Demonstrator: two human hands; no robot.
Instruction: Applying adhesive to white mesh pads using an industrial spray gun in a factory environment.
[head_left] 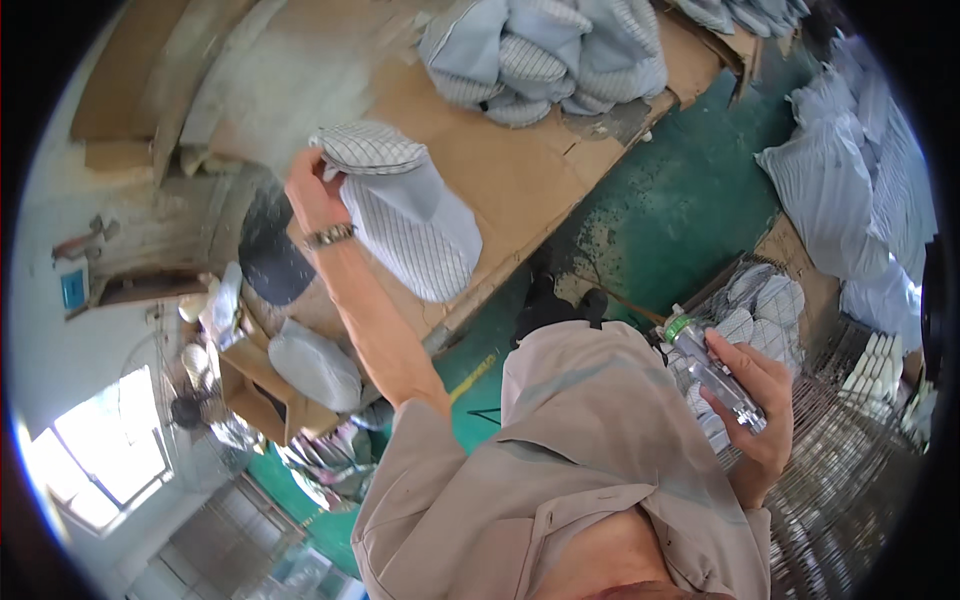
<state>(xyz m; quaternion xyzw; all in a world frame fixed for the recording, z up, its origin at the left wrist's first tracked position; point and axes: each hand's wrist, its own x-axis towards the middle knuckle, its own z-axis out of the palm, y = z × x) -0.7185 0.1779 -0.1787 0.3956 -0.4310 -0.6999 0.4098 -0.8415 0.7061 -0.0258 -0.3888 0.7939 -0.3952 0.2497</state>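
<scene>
Sprawling across the green floor (690,190), flattened brown cardboard sheets (520,170) carry a heap of grey-striped fabric cushions (560,50). One striped grey cushion cover (405,215) hangs above them, pinched at its top edge by the left hand (312,190) (wristwatch showing). Lower, the right hand (755,400) is wrapped around a clear plastic bottle (712,372) with a green cap.

Daylight flooded in from a window (105,455) below the left hand (312,195), blowing out (pure white glare); edges curved, dark vignette ringed everything.
</scene>
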